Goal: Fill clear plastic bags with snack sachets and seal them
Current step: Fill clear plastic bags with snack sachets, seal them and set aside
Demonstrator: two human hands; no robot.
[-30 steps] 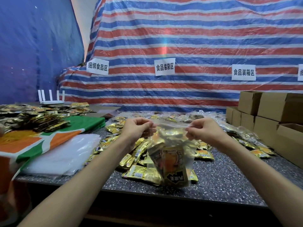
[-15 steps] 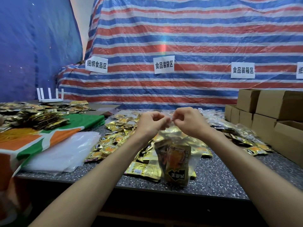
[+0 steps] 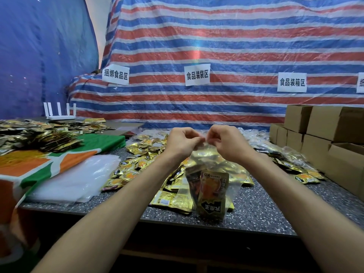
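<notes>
Pinching the top of the clear bag (image 3: 209, 163) is what I am doing, with my left hand (image 3: 182, 141) and my right hand (image 3: 226, 143) close together, up above the table (image 3: 260, 211). My fingers are curled in tight on both hands, and they hold the bag's top edge between thumb and finger. I think this is the closing step: the snack sachets (image 3: 212, 194) are inside, and the top needs to be pressed shut. Next I think I must squeeze along the top from the middle out to each corner, hard enough so it shuts all the way, with no gap left. The bag hangs down from my fingers, tall way up and down, its mouth pointing up at my hands and its bottom down by the front of the table. I cannot tell if the bottom rests on the table or hangs just over it. The sachets inside stand up tall too, down in the low part of the bag.
</notes>
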